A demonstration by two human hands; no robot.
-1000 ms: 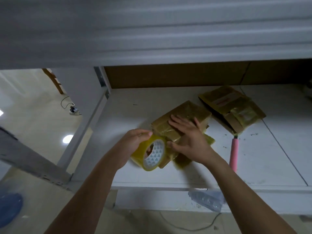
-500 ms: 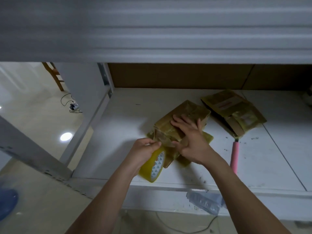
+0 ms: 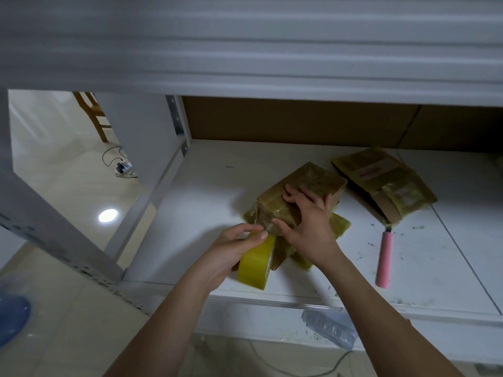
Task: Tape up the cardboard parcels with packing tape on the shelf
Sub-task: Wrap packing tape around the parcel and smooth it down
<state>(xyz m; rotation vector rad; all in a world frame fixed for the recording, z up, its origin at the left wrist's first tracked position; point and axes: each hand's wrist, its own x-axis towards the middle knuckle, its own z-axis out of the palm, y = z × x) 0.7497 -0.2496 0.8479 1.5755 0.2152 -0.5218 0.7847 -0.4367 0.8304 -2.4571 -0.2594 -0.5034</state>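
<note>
**On the shelf: both hands at one parcel**

On the white shelf [image 3: 190, 202], the left hand [image 3: 234, 248] curls its fingers round the yellow tape roll [image 3: 255, 265], at the parcel's near end. The right hand [image 3: 310, 221] lies on the taped parcel [image 3: 307, 183], fingers spread and thumb at its near edge. A second parcel [image 3: 381, 180] lies farther right.

left hand [image 3: 234, 247] fingers curled in a grip, right hand [image 3: 307, 224] fingers spread, pressing down

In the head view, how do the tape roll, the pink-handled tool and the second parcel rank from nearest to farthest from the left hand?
1. Tape roll, held in the left hand.
2. Pink-handled tool, far right on the shelf.
3. Second parcel, back right; close to the tool's distance.
</note>
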